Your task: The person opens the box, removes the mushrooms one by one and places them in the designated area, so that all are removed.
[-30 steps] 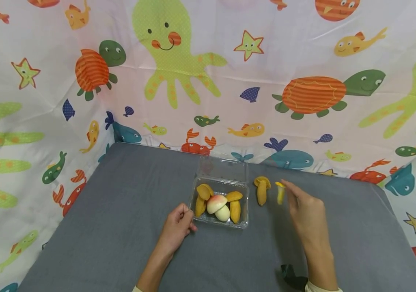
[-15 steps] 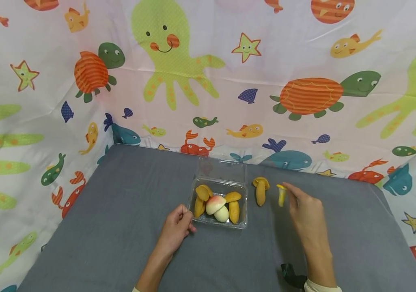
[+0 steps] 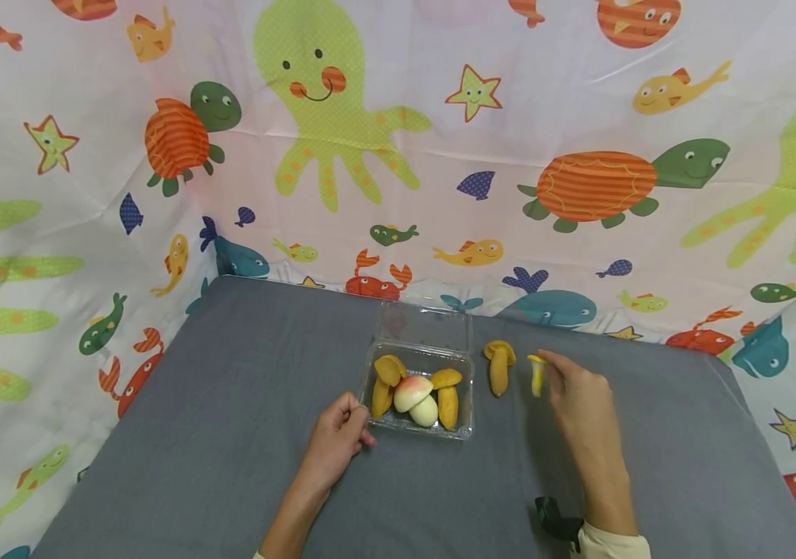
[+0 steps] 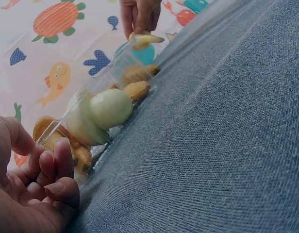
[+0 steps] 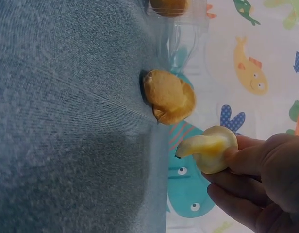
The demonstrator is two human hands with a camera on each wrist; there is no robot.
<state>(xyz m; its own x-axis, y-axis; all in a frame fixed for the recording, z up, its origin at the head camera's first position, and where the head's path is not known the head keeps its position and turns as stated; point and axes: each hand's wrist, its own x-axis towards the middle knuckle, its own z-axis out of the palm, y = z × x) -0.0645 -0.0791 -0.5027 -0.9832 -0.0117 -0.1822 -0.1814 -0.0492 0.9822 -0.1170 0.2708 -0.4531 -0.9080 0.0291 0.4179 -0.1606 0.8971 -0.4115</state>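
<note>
Yellow mushroom (image 3: 537, 379), probably light, firm and smooth, hangs right of the plastic box (image 3: 420, 361), the right hand (image 3: 582, 407) pinching its cap, likely the surest hold, while the left hand (image 3: 340, 428) grips the box's front-left corner.

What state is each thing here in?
Clear box: open
Lid: folded back
Red-tinged mushroom: lying in the box
Two ochre mushrooms: in the box, flanking it
Loose ochre mushroom: on gray cloth beside the box
Small yellow mushroom: held off the cloth
Left hand: pinching the box's near left corner
Right hand: pinching the small yellow mushroom
</note>
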